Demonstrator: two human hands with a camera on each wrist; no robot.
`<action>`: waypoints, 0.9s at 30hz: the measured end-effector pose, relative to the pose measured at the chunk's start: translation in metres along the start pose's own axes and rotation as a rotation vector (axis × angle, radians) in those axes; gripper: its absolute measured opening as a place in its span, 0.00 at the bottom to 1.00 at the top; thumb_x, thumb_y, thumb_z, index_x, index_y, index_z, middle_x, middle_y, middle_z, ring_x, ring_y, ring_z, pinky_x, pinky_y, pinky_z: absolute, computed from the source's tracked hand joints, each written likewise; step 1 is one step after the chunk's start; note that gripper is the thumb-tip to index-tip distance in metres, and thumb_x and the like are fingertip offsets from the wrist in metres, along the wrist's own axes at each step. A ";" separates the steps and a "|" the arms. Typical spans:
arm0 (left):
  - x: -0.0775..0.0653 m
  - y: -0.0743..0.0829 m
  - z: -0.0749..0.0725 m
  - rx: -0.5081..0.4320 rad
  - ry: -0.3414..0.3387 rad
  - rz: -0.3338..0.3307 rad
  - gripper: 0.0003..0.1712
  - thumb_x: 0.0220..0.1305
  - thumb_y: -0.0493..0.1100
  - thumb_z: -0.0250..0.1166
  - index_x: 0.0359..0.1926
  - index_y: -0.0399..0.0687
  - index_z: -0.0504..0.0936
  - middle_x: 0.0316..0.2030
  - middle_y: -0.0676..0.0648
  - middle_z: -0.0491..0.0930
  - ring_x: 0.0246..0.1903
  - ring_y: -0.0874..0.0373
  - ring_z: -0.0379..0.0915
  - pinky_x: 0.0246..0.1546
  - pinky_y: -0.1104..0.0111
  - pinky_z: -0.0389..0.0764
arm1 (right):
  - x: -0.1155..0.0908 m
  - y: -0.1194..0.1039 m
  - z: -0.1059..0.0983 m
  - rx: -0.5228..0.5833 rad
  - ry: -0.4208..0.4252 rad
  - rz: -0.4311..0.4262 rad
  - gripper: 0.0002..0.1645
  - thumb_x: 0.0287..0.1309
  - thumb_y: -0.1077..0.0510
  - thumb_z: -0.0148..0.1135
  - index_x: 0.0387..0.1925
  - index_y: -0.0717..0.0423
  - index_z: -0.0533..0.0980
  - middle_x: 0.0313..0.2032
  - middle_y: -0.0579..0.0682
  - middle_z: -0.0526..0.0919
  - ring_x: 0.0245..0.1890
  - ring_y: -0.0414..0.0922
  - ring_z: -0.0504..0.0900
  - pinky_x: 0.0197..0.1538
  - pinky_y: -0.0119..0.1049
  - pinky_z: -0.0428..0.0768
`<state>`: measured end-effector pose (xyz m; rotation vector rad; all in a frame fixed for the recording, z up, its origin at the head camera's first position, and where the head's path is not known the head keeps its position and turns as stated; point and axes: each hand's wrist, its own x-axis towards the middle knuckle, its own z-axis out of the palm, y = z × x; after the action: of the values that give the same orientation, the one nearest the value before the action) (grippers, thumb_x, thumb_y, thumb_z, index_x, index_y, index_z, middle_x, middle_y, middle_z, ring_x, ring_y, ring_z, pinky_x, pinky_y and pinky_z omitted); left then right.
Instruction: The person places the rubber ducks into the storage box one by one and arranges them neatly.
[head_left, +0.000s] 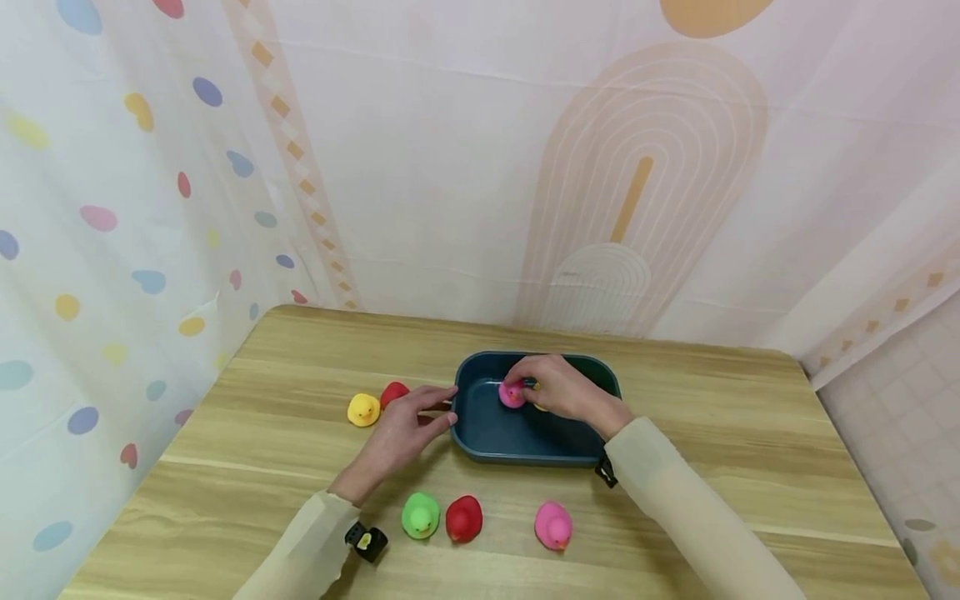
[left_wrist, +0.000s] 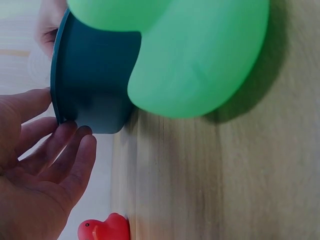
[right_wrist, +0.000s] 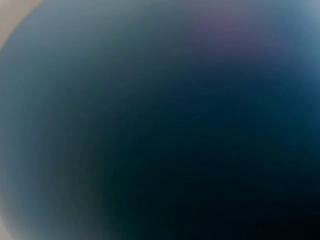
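Yellow duck point(head_left: 363, 410) and red duck point(head_left: 393, 392) sit on surface point(head_left: 300, 358); left hand point(head_left: 401, 429), fingers spread, touches left end of blue tub point(head_left: 525, 459). Green duck point(head_left: 421, 516), second red duck point(head_left: 464, 519) in front. Right hand point(head_left: 564, 388) pinches pink duck point(head_left: 512, 395) inside tub; another pink duck point(head_left: 553, 525) sits out front.

Long cream sleeves point(head_left: 697, 517) have a small black device point(head_left: 368, 542) near each cuff point(head_left: 632, 442).
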<state>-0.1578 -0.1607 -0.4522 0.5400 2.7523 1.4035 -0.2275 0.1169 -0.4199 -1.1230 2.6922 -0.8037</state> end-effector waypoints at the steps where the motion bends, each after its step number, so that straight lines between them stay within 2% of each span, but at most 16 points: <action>1: 0.000 0.000 0.000 0.000 0.000 -0.003 0.26 0.70 0.41 0.69 0.66 0.38 0.80 0.59 0.40 0.81 0.51 0.48 0.84 0.50 0.62 0.86 | 0.000 0.000 0.001 -0.002 -0.009 0.003 0.12 0.65 0.66 0.69 0.49 0.57 0.86 0.50 0.51 0.87 0.48 0.47 0.83 0.58 0.43 0.83; 10: -0.001 0.000 0.000 -0.001 0.001 -0.011 0.26 0.70 0.41 0.70 0.66 0.38 0.80 0.59 0.41 0.81 0.52 0.48 0.84 0.50 0.62 0.86 | 0.000 -0.001 0.004 -0.003 -0.034 0.010 0.12 0.65 0.67 0.68 0.49 0.57 0.86 0.50 0.51 0.86 0.48 0.48 0.82 0.59 0.43 0.83; 16: 0.000 0.000 0.001 -0.001 0.002 -0.005 0.26 0.70 0.40 0.70 0.66 0.39 0.80 0.59 0.41 0.81 0.51 0.48 0.84 0.50 0.62 0.86 | -0.007 -0.002 0.000 0.022 -0.031 0.040 0.15 0.66 0.64 0.69 0.54 0.58 0.84 0.55 0.53 0.84 0.56 0.51 0.81 0.63 0.47 0.80; 22: 0.000 0.000 0.002 0.012 0.007 -0.001 0.25 0.70 0.40 0.70 0.66 0.39 0.80 0.59 0.41 0.82 0.51 0.48 0.84 0.49 0.62 0.87 | -0.025 -0.011 -0.014 0.021 0.039 0.087 0.22 0.68 0.61 0.67 0.62 0.58 0.80 0.64 0.54 0.80 0.66 0.54 0.76 0.69 0.53 0.74; 27: 0.000 0.000 0.002 0.012 0.010 -0.001 0.26 0.70 0.40 0.70 0.66 0.38 0.80 0.59 0.41 0.82 0.51 0.48 0.84 0.50 0.61 0.86 | -0.045 -0.018 -0.023 0.034 0.150 0.072 0.23 0.71 0.58 0.65 0.65 0.57 0.79 0.65 0.55 0.80 0.67 0.55 0.76 0.69 0.56 0.74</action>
<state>-0.1571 -0.1595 -0.4538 0.5333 2.7701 1.3948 -0.1907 0.1474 -0.3955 -0.9896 2.8098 -0.9533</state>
